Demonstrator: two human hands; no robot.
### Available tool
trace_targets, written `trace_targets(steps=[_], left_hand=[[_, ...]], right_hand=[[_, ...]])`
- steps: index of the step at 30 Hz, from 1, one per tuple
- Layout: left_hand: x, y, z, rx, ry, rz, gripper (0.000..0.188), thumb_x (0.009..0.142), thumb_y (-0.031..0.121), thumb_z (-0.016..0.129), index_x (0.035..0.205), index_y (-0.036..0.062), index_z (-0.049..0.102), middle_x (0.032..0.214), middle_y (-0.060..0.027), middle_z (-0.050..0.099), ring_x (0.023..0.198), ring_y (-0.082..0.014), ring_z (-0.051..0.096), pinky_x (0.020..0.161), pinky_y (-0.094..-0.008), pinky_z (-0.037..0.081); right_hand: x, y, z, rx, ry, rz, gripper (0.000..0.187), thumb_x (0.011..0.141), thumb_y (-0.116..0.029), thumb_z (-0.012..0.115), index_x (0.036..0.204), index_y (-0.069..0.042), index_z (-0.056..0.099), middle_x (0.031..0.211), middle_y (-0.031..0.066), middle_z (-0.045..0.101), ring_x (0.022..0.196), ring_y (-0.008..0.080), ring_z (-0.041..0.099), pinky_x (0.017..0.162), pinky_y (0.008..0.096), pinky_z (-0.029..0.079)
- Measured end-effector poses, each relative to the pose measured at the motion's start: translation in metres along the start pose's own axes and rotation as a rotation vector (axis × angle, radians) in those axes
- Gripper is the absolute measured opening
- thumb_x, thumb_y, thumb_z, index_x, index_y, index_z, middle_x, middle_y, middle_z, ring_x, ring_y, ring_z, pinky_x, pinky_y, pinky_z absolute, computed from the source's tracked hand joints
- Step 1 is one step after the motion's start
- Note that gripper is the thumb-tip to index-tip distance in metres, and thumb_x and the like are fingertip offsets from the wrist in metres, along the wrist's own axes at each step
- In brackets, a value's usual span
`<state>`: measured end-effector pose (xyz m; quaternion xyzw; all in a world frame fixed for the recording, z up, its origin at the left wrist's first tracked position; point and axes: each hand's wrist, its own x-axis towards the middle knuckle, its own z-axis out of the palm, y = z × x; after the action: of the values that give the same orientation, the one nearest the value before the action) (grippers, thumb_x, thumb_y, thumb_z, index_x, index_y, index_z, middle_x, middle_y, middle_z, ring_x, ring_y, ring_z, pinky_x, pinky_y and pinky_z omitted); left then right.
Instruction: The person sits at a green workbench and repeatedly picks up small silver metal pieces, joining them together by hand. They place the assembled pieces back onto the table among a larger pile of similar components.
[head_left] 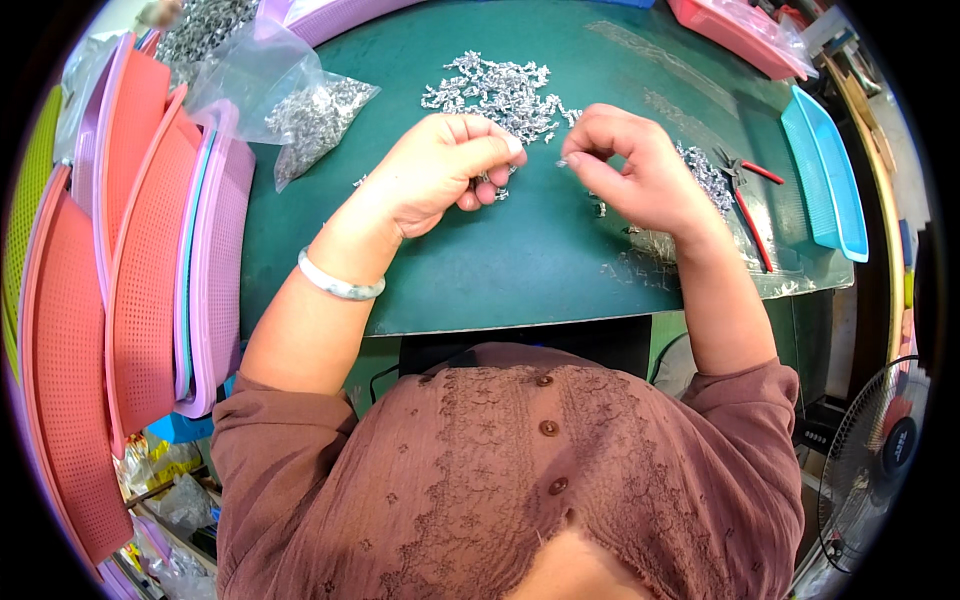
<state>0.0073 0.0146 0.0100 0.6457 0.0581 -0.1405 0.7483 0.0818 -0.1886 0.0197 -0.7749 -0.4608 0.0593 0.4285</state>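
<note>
Over the green table top [470, 285], my left hand [450, 165] is closed, thumb pressed against the forefinger. Small silvery bits show between its curled fingers. A pale bracelet [340, 284] circles that wrist. Opposite it, a short gap away, my right hand [637, 165] pinches a tiny silvery metal part [563, 162] between thumb and forefinger. The part's exact shape is too small to make out. Just beyond both hands lies a loose pile of small silvery metal parts [490, 88]. A few single pieces lie beneath the hands.
A clear plastic bag of metal parts [318, 125] lies at the left. Stacked plastic baskets [65, 370] crowd the left edge. At the right are red-handled pliers [750, 222], another heap of parts [706, 178] and a blue basket [822, 170]. A fan [868, 470] stands lower right.
</note>
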Motion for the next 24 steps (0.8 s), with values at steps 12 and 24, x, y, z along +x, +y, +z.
trace_targets(steps=[12,24], left_hand=[[0.004,0.000,-0.006,-0.013,0.120,0.046,0.014,0.086,0.017,0.056,0.082,0.0047,0.061,0.064,0.0023,0.055,0.051,-0.0037,0.049,0.042,-0.0144,0.034],[0.005,0.001,-0.009,0.024,0.097,-0.037,0.013,0.085,0.017,0.057,0.082,0.0044,0.060,0.064,0.0015,0.054,0.050,-0.0049,0.048,0.040,-0.0150,0.033]], right_hand=[[0.012,0.007,0.023,-0.367,-0.091,-0.230,0.010,0.073,-0.010,0.059,0.082,-0.005,0.061,0.079,0.0107,0.055,0.080,0.0297,0.055,0.071,0.0386,0.045],[0.028,0.011,0.024,-0.368,-0.177,-0.298,0.006,0.075,-0.008,0.055,0.075,-0.002,0.054,0.078,0.0122,0.055,0.078,0.0317,0.054,0.069,0.0400,0.045]])
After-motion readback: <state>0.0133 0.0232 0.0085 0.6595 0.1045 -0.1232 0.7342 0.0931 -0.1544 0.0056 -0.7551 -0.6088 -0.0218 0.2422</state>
